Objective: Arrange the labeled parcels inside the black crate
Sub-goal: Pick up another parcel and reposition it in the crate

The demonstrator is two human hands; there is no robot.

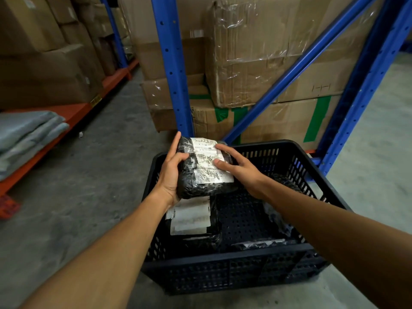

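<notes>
A black perforated crate [231, 272] stands on the concrete floor in front of me. Over its far left part I hold a black wrapped parcel [194, 182] with a white printed label on top. My left hand [171, 172] grips its left side, thumb over the top. My right hand [238, 168] rests on the label and the right edge, fingers spread. Below it, inside the crate, lies another black parcel with a white label [191, 217]. More wrapped parcels [263, 243] lie along the near right, partly hidden by my right forearm.
A blue steel rack [174, 70] with stacked cardboard boxes [252, 54] rises right behind the crate. To the left runs an orange shelf [73, 114] with grey folded bags [26, 130] and more boxes. Bare concrete floor lies between them.
</notes>
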